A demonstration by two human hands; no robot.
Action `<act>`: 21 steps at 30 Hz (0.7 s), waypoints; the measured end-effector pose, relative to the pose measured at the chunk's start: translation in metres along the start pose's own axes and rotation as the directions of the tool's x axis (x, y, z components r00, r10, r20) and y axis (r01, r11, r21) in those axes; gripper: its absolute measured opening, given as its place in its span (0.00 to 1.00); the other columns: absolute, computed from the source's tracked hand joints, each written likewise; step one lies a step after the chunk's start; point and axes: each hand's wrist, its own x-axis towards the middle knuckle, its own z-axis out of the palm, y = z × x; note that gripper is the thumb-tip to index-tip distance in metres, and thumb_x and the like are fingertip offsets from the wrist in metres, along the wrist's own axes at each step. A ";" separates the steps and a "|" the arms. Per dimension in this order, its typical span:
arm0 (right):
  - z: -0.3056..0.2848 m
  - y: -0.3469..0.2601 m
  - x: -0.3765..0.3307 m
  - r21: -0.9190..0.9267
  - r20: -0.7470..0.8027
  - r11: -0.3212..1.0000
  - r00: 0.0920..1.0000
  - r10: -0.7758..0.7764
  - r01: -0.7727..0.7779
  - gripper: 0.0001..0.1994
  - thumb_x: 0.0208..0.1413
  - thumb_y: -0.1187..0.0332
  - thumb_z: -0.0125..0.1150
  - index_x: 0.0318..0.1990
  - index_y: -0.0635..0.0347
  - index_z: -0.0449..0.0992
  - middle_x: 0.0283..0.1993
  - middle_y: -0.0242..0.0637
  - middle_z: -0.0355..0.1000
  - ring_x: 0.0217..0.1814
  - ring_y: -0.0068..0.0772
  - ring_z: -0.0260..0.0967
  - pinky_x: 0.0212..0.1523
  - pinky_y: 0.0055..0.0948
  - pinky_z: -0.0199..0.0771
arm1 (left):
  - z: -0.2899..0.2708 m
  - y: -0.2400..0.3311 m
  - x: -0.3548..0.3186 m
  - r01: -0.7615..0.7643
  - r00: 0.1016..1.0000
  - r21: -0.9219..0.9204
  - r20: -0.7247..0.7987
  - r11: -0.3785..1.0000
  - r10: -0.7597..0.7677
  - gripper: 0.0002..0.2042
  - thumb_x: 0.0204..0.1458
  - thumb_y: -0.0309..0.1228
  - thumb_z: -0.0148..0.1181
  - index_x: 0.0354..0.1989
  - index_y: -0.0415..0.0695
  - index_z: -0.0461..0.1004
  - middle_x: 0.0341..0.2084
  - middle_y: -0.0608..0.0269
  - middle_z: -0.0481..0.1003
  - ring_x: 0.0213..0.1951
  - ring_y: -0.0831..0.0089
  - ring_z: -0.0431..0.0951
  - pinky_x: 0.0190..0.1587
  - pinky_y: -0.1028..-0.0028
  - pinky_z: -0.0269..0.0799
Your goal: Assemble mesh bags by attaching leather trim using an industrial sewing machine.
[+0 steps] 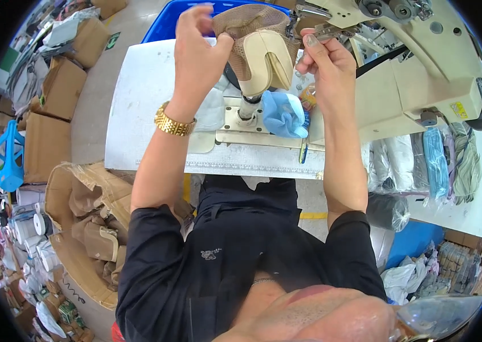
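Beyond the worktop's (138, 85) near edge, light-blue cloth (284, 117), then a brown mesh piece (255, 51) over the machine's post (249, 109).
Toward the far edge, the left hand (201, 45) curves wide, thumb at the mesh; the right hand (326, 54) narrows, contents unclear; past that edge, a blue bin (161, 23).

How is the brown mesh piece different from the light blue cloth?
The brown mesh piece has a cream panel; the light blue cloth shows none. The brown mesh piece looks bigger than the light blue cloth. The brown mesh piece touches the left hand; neither hand touches the light blue cloth. Both look soft.
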 end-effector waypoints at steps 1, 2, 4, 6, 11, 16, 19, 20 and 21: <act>-0.001 0.001 0.000 -0.003 -0.009 1.000 1.000 0.003 -0.003 0.10 0.59 0.65 0.65 0.42 0.62 0.79 0.23 0.28 0.71 0.23 0.19 0.69 0.26 0.19 0.68 | -0.004 0.005 0.010 -0.361 0.927 0.297 0.016 0.884 0.374 0.11 0.56 0.31 0.58 0.42 0.37 0.71 0.29 0.57 0.76 0.34 0.68 0.77 0.38 0.70 0.76; -0.002 0.002 0.000 -0.005 -0.012 1.000 1.000 -0.002 0.002 0.10 0.59 0.65 0.65 0.42 0.62 0.79 0.23 0.28 0.71 0.23 0.19 0.69 0.26 0.19 0.68 | -0.006 0.011 0.021 -0.628 0.724 0.538 0.140 0.562 0.675 0.16 0.54 0.31 0.60 0.50 0.38 0.72 0.34 0.52 0.77 0.41 0.59 0.79 0.45 0.66 0.75; -0.008 0.003 0.002 -0.005 -0.031 1.000 0.999 -0.013 0.013 0.10 0.59 0.65 0.65 0.42 0.62 0.79 0.23 0.28 0.71 0.23 0.19 0.69 0.26 0.19 0.68 | 0.018 0.067 0.028 -0.742 0.614 0.337 -0.004 0.580 0.789 0.11 0.53 0.34 0.58 0.36 0.37 0.78 0.26 0.51 0.78 0.28 0.59 0.78 0.35 0.66 0.73; -0.009 0.003 0.002 -0.002 -0.016 1.000 1.000 -0.013 0.013 0.10 0.59 0.65 0.64 0.43 0.62 0.79 0.23 0.27 0.71 0.23 0.17 0.68 0.26 0.19 0.67 | 0.007 0.057 0.039 -0.577 0.652 -0.041 0.578 0.815 0.491 0.12 0.56 0.34 0.55 0.41 0.39 0.77 0.35 0.47 0.78 0.36 0.54 0.79 0.40 0.64 0.74; -0.005 0.001 -0.001 -0.018 -0.004 1.000 1.000 -0.009 0.009 0.10 0.60 0.65 0.64 0.43 0.62 0.79 0.22 0.27 0.71 0.23 0.16 0.67 0.26 0.18 0.66 | 0.008 0.025 0.056 -0.728 0.499 0.127 0.771 0.674 0.394 0.16 0.57 0.39 0.58 0.46 0.40 0.77 0.39 0.50 0.78 0.38 0.58 0.78 0.43 0.65 0.73; -0.005 0.000 -0.001 -0.041 -0.009 0.999 0.999 -0.032 0.031 0.10 0.60 0.65 0.63 0.42 0.63 0.79 0.21 0.26 0.70 0.22 0.16 0.67 0.26 0.18 0.66 | 0.018 0.051 0.058 -0.254 0.719 0.462 0.678 0.850 -0.154 0.13 0.56 0.35 0.60 0.42 0.38 0.78 0.34 0.53 0.80 0.37 0.57 0.80 0.40 0.67 0.74; -0.003 0.001 -0.001 -0.059 -0.015 0.998 1.000 -0.019 0.018 0.12 0.60 0.64 0.63 0.45 0.64 0.80 0.22 0.24 0.68 0.23 0.15 0.63 0.27 0.16 0.64 | 0.014 0.021 0.051 -0.339 0.768 0.330 0.638 0.881 0.056 0.13 0.56 0.38 0.58 0.37 0.38 0.78 0.32 0.51 0.78 0.35 0.57 0.78 0.39 0.64 0.73; -0.003 0.000 -0.001 -0.077 -0.020 0.997 1.000 -0.009 0.008 0.12 0.60 0.64 0.63 0.44 0.64 0.80 0.21 0.23 0.67 0.22 0.14 0.62 0.25 0.16 0.62 | 0.014 0.015 0.048 -0.342 0.765 0.333 0.642 0.879 0.055 0.13 0.56 0.38 0.58 0.37 0.38 0.78 0.32 0.51 0.78 0.35 0.57 0.78 0.39 0.64 0.73; -0.003 -0.001 -0.002 -0.096 -0.030 0.995 1.000 0.002 -0.005 0.12 0.60 0.63 0.64 0.43 0.64 0.80 0.21 0.23 0.66 0.21 0.14 0.60 0.23 0.16 0.60 | 0.016 0.016 0.041 -0.384 0.812 0.346 0.568 0.856 0.134 0.13 0.56 0.37 0.58 0.33 0.38 0.76 0.28 0.52 0.77 0.33 0.57 0.77 0.37 0.64 0.72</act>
